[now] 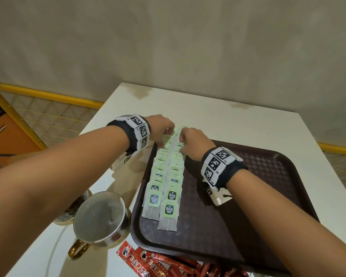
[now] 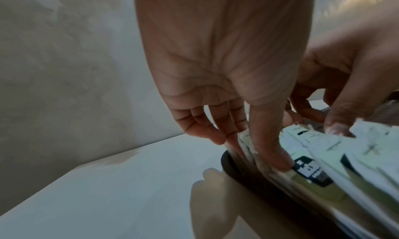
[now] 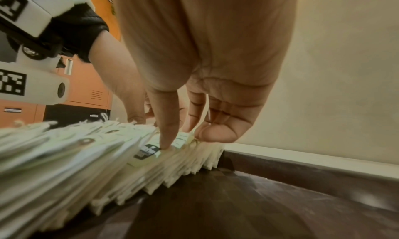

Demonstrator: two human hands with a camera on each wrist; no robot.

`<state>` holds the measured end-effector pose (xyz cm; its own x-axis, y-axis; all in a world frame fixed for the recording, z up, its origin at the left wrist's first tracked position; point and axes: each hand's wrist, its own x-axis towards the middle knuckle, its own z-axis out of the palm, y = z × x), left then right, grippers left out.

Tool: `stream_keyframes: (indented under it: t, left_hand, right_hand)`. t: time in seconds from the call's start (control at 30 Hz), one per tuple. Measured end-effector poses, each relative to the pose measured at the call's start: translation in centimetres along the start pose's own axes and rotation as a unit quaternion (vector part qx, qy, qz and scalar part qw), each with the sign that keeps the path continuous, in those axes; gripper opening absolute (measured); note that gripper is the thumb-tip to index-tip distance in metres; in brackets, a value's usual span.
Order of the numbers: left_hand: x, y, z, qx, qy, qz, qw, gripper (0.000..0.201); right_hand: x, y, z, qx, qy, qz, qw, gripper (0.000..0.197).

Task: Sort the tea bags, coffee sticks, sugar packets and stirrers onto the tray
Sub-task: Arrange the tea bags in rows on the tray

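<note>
The left hand (image 1: pixel 161 127) rests at the far end of the left row of tea bags (image 1: pixel 164 176), thumb and curled fingers pinching the end bags from either side. The rows lie overlapped along the left part of the tray (image 1: pixel 268 176), which sits on the surface (image 1: pixel 228 120). The right hand (image 1: pixel 194 142) works the right row, thumb pressing a tag and fingers curled over the bag tops.

Handling, as judged: the bags are light, soft paper that creases and fans apart readily. Take hold across several tags at once, or square the row from both ends.

Hidden or unclear: both wrist views are blurred at the bags. Coffee sticks (image 1: pixel 148 262) are cut off at the near edge. No sugar packets or stirrers can be made out.
</note>
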<state>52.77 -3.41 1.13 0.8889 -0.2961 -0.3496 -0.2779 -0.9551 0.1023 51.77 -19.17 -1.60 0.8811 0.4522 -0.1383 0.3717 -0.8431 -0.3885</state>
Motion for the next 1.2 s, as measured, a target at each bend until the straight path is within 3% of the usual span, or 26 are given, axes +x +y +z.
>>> stream_keyframes:
  t: [0.33, 0.53, 0.8, 1.0, 1.1, 1.2]
  left_hand:
    - [-0.1, 0.3, 0.2, 0.012, 0.005, 0.007, 1.0, 0.041]
    - [-0.1, 0.0, 0.6, 0.003, 0.013, 0.016, 1.0, 0.035]
    - [0.0, -0.2, 0.7, -0.012, 0.031, 0.017, 0.999, 0.037]
    - [-0.8, -0.9, 0.5, -0.045, 0.088, 0.038, 0.994, 0.052]
    - [-1.8, -1.0, 0.4, -0.038, 0.102, 0.055, 0.993, 0.051]
    - [-2.7, -0.5, 0.9, -0.032, 0.076, 0.074, 0.994, 0.052]
  right_hand:
    - [-0.2, 0.3, 0.2, 0.009, 0.003, 0.007, 1.0, 0.023]
    - [-0.1, 0.2, 0.2, -0.004, -0.003, 0.002, 1.0, 0.013]
    - [0.0, 0.3, 0.1, 0.005, 0.009, 0.023, 1.0, 0.019]
    - [-1.3, 0.6, -0.5, 0.046, 0.081, -0.005, 0.996, 0.018]
    - [-2.1, 0.4, -0.7, 0.061, 0.039, -0.034, 0.997, 0.014]
    - [-2.8, 0.0, -0.4, 0.054, -0.025, -0.048, 0.997, 0.028]
